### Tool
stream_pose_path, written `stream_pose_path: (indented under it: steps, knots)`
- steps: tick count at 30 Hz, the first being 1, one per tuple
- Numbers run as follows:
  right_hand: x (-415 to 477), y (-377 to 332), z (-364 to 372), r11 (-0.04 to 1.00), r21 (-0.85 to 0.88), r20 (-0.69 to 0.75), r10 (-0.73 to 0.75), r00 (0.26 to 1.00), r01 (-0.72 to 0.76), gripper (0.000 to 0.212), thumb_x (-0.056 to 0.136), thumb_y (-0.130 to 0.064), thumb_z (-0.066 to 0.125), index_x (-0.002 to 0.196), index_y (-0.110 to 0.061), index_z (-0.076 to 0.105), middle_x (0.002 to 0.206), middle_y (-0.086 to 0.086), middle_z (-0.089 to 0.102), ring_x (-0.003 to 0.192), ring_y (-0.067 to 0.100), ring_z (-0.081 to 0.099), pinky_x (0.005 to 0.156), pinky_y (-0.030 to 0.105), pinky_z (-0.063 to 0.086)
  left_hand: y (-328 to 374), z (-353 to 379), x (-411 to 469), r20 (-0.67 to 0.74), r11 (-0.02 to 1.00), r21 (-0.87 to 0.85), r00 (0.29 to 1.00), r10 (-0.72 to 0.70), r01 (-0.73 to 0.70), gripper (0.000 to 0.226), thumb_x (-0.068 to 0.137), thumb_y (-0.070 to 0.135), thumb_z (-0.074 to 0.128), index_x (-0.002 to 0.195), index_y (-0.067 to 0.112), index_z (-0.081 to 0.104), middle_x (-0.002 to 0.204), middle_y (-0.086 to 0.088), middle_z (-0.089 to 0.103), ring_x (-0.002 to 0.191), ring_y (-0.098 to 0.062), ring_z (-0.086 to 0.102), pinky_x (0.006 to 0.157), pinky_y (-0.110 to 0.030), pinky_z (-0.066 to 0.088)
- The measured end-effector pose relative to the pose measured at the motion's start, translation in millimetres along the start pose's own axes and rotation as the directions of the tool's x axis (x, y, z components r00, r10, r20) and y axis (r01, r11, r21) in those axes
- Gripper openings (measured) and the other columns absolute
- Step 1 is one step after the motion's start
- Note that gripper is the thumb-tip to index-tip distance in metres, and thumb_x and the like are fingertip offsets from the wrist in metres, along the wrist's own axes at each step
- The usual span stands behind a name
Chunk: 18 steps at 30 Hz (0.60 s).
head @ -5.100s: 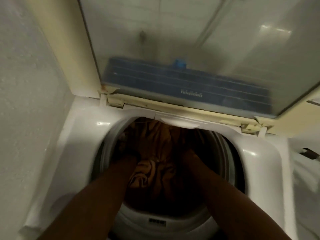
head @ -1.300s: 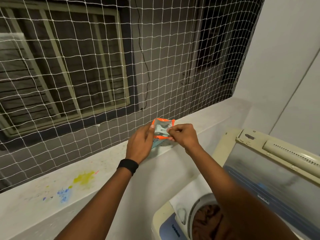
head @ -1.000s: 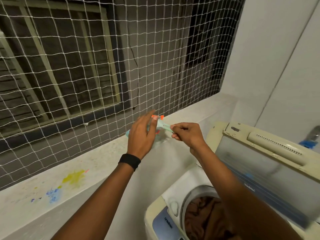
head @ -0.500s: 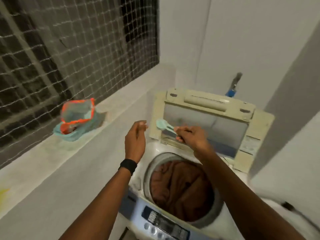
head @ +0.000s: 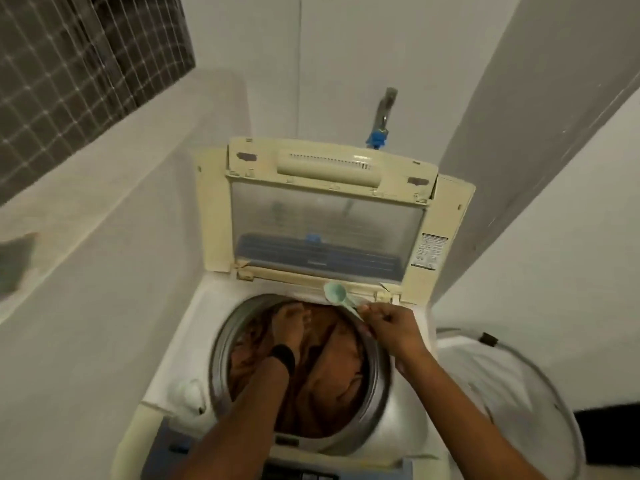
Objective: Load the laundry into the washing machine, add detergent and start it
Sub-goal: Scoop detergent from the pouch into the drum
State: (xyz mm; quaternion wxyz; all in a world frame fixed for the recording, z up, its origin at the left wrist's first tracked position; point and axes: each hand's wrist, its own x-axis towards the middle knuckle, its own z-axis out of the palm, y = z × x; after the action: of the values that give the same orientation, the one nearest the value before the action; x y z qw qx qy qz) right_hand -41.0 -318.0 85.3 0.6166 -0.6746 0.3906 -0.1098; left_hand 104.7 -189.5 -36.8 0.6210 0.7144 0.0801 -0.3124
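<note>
A white top-loading washing machine (head: 180,355) stands below me with its cream lid (head: 446,237) raised upright. Brown laundry (head: 332,368) fills the drum. My right hand (head: 391,327) pinches the handle of a pale green detergent scoop (head: 335,293) over the drum's back rim. What the scoop's bowl holds is not visible. My left hand (head: 289,325), a black band on its wrist, reaches over the laundry with fingers relaxed and holds nothing. A blurred patch at the left edge on the ledge is the detergent pouch (head: 14,268).
A white ledge (head: 114,188) runs along the left under a netted window (head: 69,57). A tap with a blue fitting (head: 379,133) sits on the wall behind the lid. A round white basket rim (head: 519,375) is at the right. The control panel (head: 311,474) lies at the bottom edge.
I turned from the ledge to the machine. The pouch stayed on the ledge and my right hand carried the scoop over the drum. My left hand moved down over the laundry.
</note>
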Motion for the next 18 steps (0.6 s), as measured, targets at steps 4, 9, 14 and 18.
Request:
stream_pose_path:
  steps: [4, 9, 14, 18]
  knots:
    - [8.0, 18.0, -0.1, 0.990, 0.079, -0.070, 0.118, 0.990, -0.113, 0.017, 0.096, -0.012, 0.070, 0.086, -0.001, 0.076, 0.060, 0.009, 0.067, 0.048, 0.007, 0.059, 0.049, 0.013, 0.048, -43.6, 22.0, 51.6, 0.091, 0.954, 0.298, 0.996, -0.004, -0.023, 0.047, 0.096, 0.054, 0.055, 0.132, 0.025, 0.063, 0.143, -0.008, 0.060, 0.127, -0.028, 0.061, 0.106, -0.043, 0.050]
    - [14.9, 35.0, -4.0, 0.988, 0.043, -0.108, 0.153, 0.982, -0.149, 0.018, 0.095, -0.016, 0.071, 0.088, -0.001, 0.078, 0.065, 0.009, 0.071, 0.053, 0.007, 0.062, 0.056, 0.014, 0.051, -37.3, 34.3, 48.8, 0.162, 0.626, 0.731, 0.960, 0.228, -0.272, 0.061, 0.101, 0.057, 0.049, 0.144, 0.016, 0.056, 0.153, -0.010, 0.049, 0.141, -0.031, 0.045, 0.121, -0.038, 0.029]
    - [19.8, 39.9, 3.0, 0.985, 0.031, -0.116, 0.173, 0.978, -0.170, 0.015, 0.094, -0.020, 0.072, 0.091, -0.007, 0.079, 0.071, 0.010, 0.075, 0.057, 0.009, 0.066, 0.058, 0.013, 0.052, -24.6, 37.0, 43.0, 0.167, 0.413, 0.865, 0.940, 0.298, -0.284, 0.058, 0.106, 0.050, 0.038, 0.136, 0.007, 0.061, 0.146, -0.019, 0.054, 0.137, -0.035, 0.046, 0.118, -0.039, 0.030]
    - [27.6, 39.6, 13.4, 0.982, 0.038, -0.108, 0.189, 0.976, -0.186, 0.015, 0.094, -0.019, 0.072, 0.096, -0.006, 0.079, 0.073, 0.009, 0.075, 0.058, 0.008, 0.067, 0.057, 0.014, 0.053, 0.4, 25.7, 14.7, 0.380, 0.172, 0.870, 0.850, 0.364, -0.462, 0.046, 0.112, 0.031, 0.027, 0.153, 0.017, 0.041, 0.160, -0.010, 0.037, 0.149, -0.029, 0.029, 0.120, -0.033, 0.017]
